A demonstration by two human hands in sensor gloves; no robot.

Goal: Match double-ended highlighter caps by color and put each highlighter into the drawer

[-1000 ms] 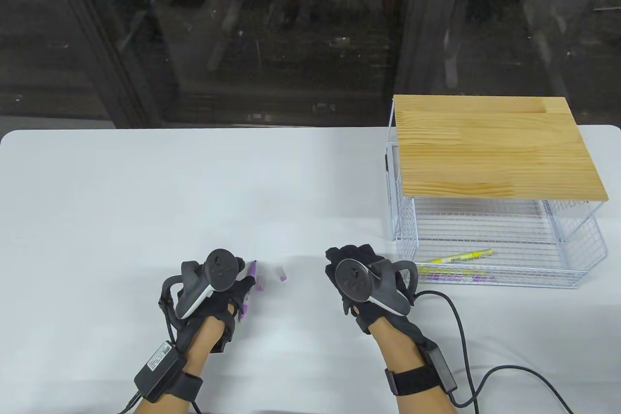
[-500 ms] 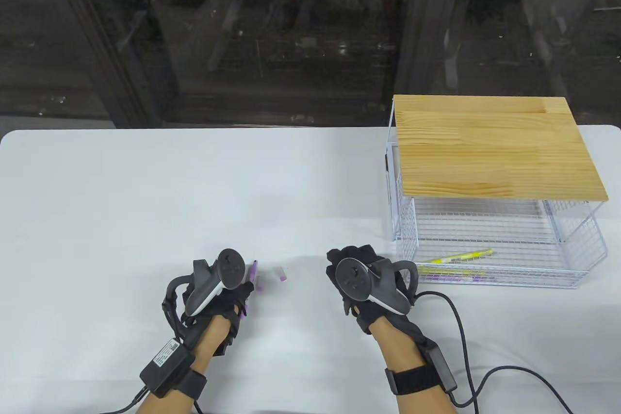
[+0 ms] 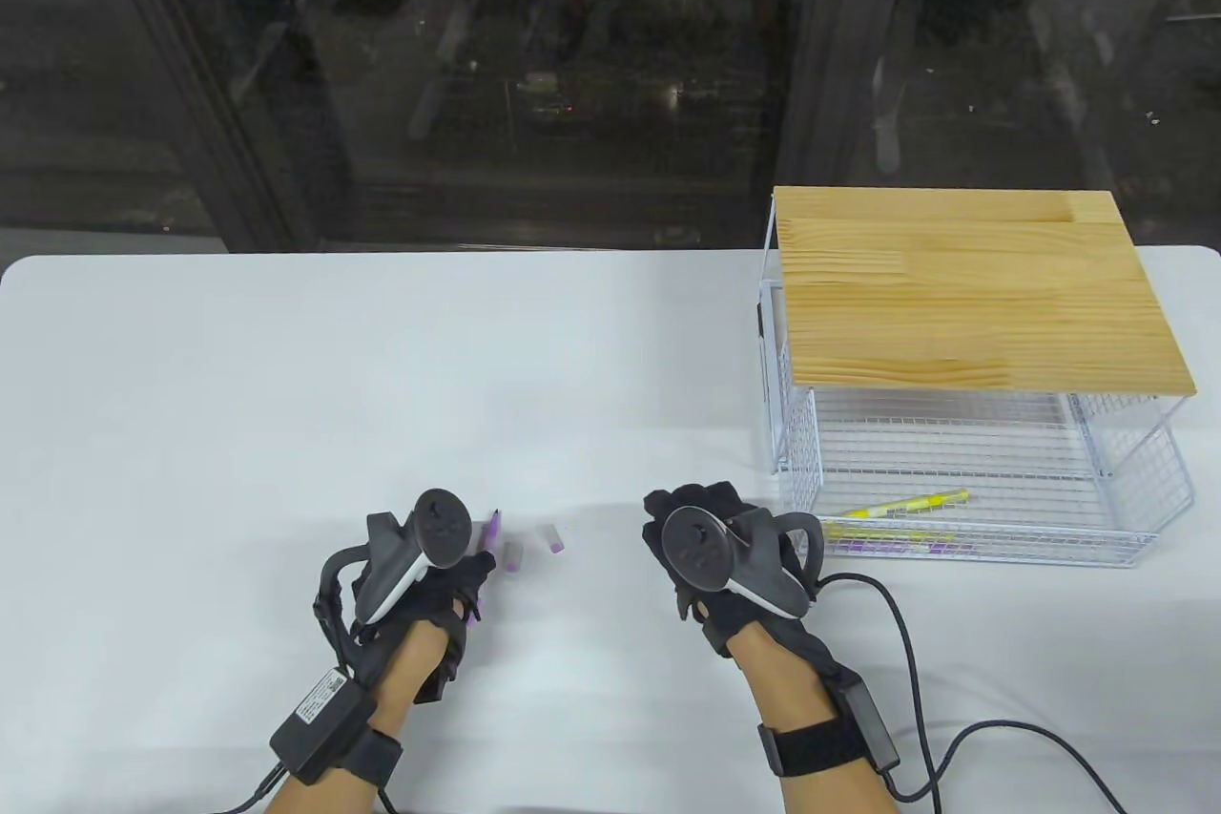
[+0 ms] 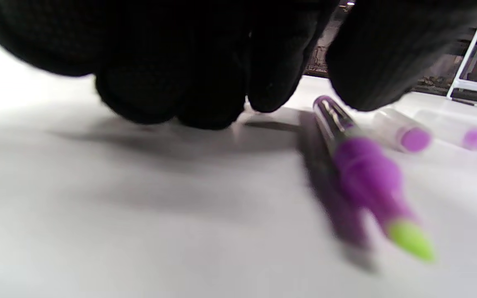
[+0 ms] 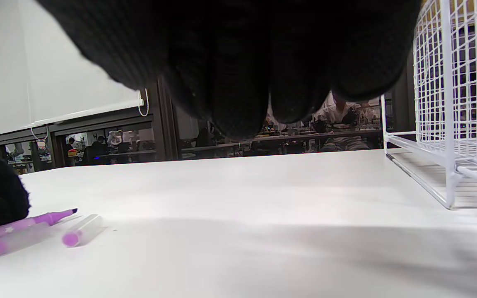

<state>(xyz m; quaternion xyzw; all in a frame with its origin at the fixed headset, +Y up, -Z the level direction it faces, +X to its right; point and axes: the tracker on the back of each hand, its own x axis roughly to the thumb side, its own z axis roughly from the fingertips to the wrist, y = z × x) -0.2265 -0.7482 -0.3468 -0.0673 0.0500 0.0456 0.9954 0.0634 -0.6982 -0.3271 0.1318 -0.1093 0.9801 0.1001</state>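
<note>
- My left grip [image 3: 448,580] sits over the purple highlighter [image 3: 492,532] on the desk [image 3: 286,375]; in the left wrist view my curled fingers [image 4: 205,82] come down at its barrel, but I cannot tell whether they pinch it.
- The highlighter is uncapped at both ends: a greenish tip [image 4: 410,240] points toward the wrist camera, and a thin purple tip points away.
- Two clear caps with purple ends lie just to the right of the highlighter: the near cap [image 3: 513,556] beside it, the far cap [image 3: 552,537] a little further right.
- My right grip [image 3: 692,513] is well right of the highlighter, palm down, fingers hanging relaxed and holding nothing.
- The wire drawer [image 3: 1130,556], further right still, is pulled open under its wooden top [image 3: 973,289], and holds a yellow highlighter [image 3: 906,505] and more pens at its front rail.
</note>
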